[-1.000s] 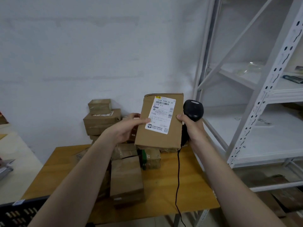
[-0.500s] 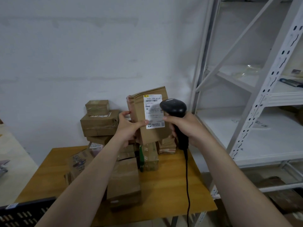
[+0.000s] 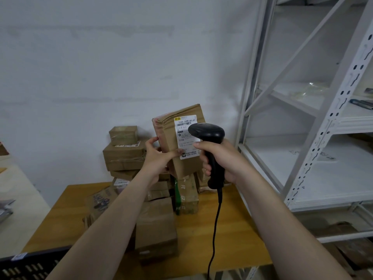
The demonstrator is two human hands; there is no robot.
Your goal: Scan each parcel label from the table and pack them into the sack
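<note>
The left hand (image 3: pixel 158 156) grips the parcel (image 3: pixel 168 134) by its lower left edge, thumb on the white label (image 3: pixel 184 141), holding it upright above the surface (image 3: pixel 234 229) — long axis running 12 to 6, tipped slightly toward 1 o'clock. The right hand (image 3: pixel 224 161) is wrapped round the handle of the black scanner (image 3: pixel 207 132), whose head overlaps the label's 3 o'clock edge and points toward 9 — the barcode (image 3: pixel 184 124) lies just at the nose's 11 o'clock, so the scan likely turns on tipping the head up a touch
</note>
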